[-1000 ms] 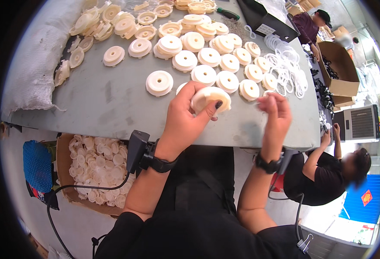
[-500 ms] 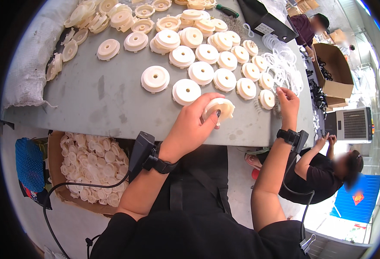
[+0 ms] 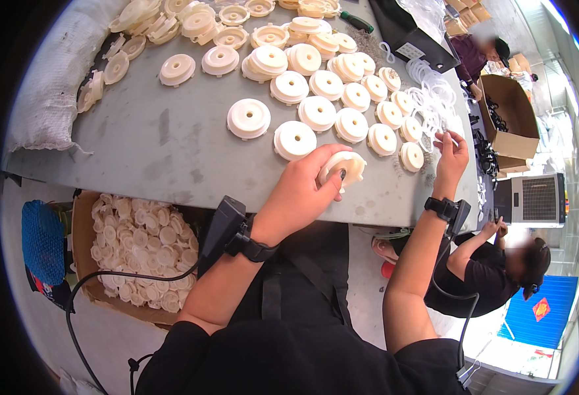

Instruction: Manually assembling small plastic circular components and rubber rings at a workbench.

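My left hand [image 3: 299, 191] is closed around the rim of a round cream plastic disc [image 3: 344, 170], tilted on edge above the table's near side. The thumb presses against the disc's hollow face. My right hand [image 3: 453, 158] reaches to the table's right side, thumb and fingers pinched together beside a pile of clear white rings [image 3: 434, 99]. Whatever lies between those fingertips is too small to make out. Several matching discs with centre holes stand in loose rows ahead of my hands, the closest being a white disc [image 3: 295, 140] just beyond my left hand.
More discs [image 3: 197, 23] are heaped at the far left beside a white woven sack [image 3: 49, 99]. A black box [image 3: 408, 39] and green-handled tool [image 3: 356, 21] lie far right. Below the table's left edge, a carton [image 3: 89, 289] holds cream parts. Co-workers [image 3: 480, 270] sit to the right.
The whole view has shifted slightly, so the table's contents appear further right. My left hand keeps the disc at nearly the same tilt. My right hand's fingers remain pinched by the rings.
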### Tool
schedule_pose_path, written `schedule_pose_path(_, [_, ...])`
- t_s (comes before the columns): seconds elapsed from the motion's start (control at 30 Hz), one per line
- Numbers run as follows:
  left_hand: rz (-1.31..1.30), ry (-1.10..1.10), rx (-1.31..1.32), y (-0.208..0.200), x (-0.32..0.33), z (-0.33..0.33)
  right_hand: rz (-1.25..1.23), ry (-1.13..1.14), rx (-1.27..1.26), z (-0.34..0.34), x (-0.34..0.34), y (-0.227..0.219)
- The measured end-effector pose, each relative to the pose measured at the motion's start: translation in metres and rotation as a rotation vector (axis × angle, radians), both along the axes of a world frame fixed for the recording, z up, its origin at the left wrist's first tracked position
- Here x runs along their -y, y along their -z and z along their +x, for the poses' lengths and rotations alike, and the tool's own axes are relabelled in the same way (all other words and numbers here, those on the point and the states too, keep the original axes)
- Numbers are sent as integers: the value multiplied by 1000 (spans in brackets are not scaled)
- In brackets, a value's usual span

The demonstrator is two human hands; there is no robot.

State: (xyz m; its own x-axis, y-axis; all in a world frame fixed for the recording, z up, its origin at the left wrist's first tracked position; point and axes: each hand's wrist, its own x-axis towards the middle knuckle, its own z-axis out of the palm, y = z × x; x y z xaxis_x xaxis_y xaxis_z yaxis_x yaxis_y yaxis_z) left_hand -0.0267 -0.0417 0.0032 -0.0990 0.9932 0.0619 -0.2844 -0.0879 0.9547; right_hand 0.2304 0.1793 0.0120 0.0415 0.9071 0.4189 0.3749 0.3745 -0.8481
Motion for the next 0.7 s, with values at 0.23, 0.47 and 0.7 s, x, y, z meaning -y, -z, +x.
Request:
schedule_pose_path(0.23, [23, -45, -4, 3, 1, 0, -178, -28, -153, -9, 10, -7])
schedule_pose_path(0.47, [28, -33, -57, 1, 2, 0, 1, 138, 417, 7, 1, -1])
schedule_pose_path(0.7, [39, -51, 77, 4, 1, -1, 19, -19, 85, -21, 25, -16])
